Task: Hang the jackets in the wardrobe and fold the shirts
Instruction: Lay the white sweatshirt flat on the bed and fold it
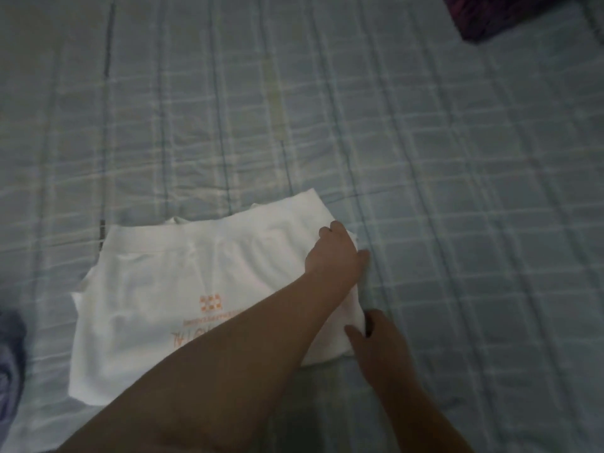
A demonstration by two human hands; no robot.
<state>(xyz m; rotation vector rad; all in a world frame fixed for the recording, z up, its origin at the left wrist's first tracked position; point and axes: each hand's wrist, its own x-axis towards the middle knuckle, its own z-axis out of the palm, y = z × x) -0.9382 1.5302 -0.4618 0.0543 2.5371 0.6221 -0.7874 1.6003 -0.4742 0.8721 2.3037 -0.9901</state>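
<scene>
From my remote seat I see one white shirt [170, 289] lying flat on the checked bed sheet [457, 158], near the bed's close edge and left of the middle. It looks partly folded: the far side has been turned over, but it is not yet a neat small packet, so I judge the shirt step to be under way and unfinished. No jackets or wardrobe are visible, so I cannot say how that part stands.

The orange print [210, 304] reads upside down to me, so I take the neck end to be toward me and the hem away. Its long axis seems to run slantwise from near-left to far-right.

The left hand [333, 253] reaches across the shirt, fingers curled over its far right edge and gripping the cloth. The right hand [376, 335] is at the near right edge, touching it. It is too blurred for me to tell whether it pinches.

A bluish cloth [9, 354] lies at the left, and a dark purple bundle [490, 18] far right.
</scene>
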